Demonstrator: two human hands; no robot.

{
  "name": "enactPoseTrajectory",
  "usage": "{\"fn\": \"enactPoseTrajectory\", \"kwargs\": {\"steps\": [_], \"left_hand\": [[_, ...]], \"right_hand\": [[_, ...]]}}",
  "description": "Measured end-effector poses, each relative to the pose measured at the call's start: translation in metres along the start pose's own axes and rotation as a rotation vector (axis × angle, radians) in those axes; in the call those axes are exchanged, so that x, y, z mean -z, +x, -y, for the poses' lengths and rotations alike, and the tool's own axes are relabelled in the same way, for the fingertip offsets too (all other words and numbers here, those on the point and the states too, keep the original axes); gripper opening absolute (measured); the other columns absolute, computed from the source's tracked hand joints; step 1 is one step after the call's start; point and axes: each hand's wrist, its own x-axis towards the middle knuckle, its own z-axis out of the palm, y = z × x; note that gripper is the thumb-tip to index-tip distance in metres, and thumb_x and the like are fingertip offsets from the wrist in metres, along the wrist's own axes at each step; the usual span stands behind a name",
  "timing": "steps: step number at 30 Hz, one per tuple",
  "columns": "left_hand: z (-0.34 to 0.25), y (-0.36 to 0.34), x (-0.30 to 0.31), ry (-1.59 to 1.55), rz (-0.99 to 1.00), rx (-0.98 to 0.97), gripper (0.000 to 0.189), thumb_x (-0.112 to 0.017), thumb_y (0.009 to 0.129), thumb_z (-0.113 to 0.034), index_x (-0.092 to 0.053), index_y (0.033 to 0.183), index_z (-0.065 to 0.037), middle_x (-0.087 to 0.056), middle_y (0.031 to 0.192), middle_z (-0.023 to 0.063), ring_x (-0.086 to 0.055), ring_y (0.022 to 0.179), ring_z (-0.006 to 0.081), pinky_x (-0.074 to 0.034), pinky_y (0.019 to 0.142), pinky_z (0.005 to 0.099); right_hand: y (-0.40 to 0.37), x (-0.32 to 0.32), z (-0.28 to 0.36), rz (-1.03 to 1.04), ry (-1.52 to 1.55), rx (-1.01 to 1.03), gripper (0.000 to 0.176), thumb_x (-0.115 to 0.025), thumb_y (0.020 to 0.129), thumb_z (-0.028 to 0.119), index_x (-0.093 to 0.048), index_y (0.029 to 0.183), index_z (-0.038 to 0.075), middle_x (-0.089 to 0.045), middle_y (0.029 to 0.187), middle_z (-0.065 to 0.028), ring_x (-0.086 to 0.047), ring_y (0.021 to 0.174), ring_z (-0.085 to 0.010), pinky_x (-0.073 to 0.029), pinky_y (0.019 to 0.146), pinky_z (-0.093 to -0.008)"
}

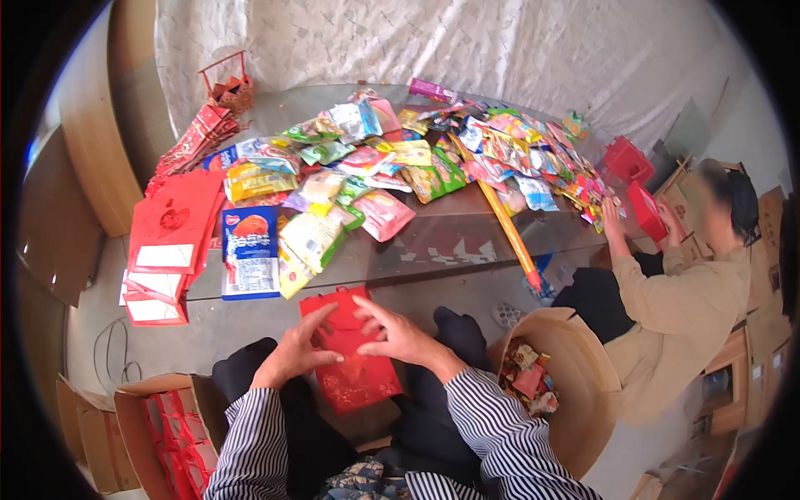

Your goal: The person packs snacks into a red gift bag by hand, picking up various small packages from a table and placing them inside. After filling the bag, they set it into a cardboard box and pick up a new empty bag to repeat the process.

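A red gift bag [354,387] with a printed pattern lies between my knees, below the table edge. My left hand [293,348] hovers at its left side, thumb and fingers apart and curved inward. From the other side my right hand [402,337] reaches over the bag, its fingers likewise spread. Nothing shows in either hand; whether the fingertips touch the bag is hard to make out. On the table just beyond lie a blue snack packet [250,250] and a yellow-green snack packet [310,242].
Flat red bags [175,221] are stacked at the table's left. Mixed snacks and candies [500,150] cover its far side, with an orange stick [508,233] among them. A cardboard box of red bags [129,400] stands left; a round tub [587,392] holds sweets. A co-worker [683,283] sits right.
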Motion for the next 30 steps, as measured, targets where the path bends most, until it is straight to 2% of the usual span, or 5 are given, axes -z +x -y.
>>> {"fn": "enactPoseTrajectory", "kwargs": {"steps": [3, 10, 21, 26, 30], "left_hand": [[-0.007, 0.011, -0.008, -0.264, 0.016, -0.065, 0.115, -0.094, 0.065, -0.021, -0.027, 0.159, -0.017, -0.053, 0.132, 0.0128, -0.062, 0.106, 0.0213, -0.056, 0.088, 0.0344], [0.003, 0.031, -0.013, -0.725, -0.110, -0.113, 0.121, -0.095, 0.065, -0.026, -0.021, 0.160, -0.014, -0.047, 0.137, 0.0120, -0.061, 0.110, 0.0236, -0.056, 0.090, 0.0386], [0.002, 0.028, -0.006, -0.609, -0.080, -0.048, 0.097, -0.091, 0.071, -0.025, -0.038, 0.152, -0.010, -0.053, 0.128, 0.0105, -0.064, 0.104, 0.0215, -0.054, 0.088, 0.0347], [0.016, 0.024, -0.008, -0.068, 0.161, 0.042, 0.059, -0.084, 0.078, -0.023, -0.063, 0.131, -0.006, -0.068, 0.113, 0.0132, -0.068, 0.100, 0.0237, -0.054, 0.088, 0.0350], [0.012, 0.015, -0.017, 0.160, 0.268, 0.119, 0.054, -0.081, 0.080, -0.027, -0.066, 0.127, -0.006, -0.072, 0.110, 0.0186, -0.068, 0.105, 0.0304, -0.054, 0.090, 0.0393]], "right_hand": [[0.012, -0.008, -0.005, -0.040, 0.095, 0.079, 0.100, -0.084, 0.082, 0.023, -0.021, 0.160, 0.012, -0.045, 0.149, -0.0150, -0.058, 0.120, -0.0240, -0.053, 0.093, -0.0377], [0.027, -0.012, -0.017, -0.072, 0.389, 0.049, 0.104, -0.085, 0.082, 0.032, -0.020, 0.160, 0.011, -0.043, 0.148, -0.0169, -0.059, 0.117, -0.0235, -0.054, 0.088, -0.0350], [0.017, -0.001, -0.007, -0.085, 0.413, 0.028, 0.094, -0.082, 0.085, 0.026, -0.026, 0.157, 0.009, -0.047, 0.146, -0.0166, -0.060, 0.116, -0.0222, -0.053, 0.090, -0.0350], [0.014, -0.008, -0.030, 0.081, -0.055, -0.012, 0.059, -0.079, 0.083, 0.024, -0.057, 0.134, 0.004, -0.068, 0.118, -0.0189, -0.068, 0.103, -0.0288, -0.054, 0.089, -0.0397], [0.005, -0.010, -0.022, 0.282, -0.399, -0.130, 0.055, -0.073, 0.087, 0.034, -0.058, 0.132, 0.005, -0.070, 0.114, -0.0181, -0.067, 0.105, -0.0353, -0.051, 0.089, -0.0442]]}}
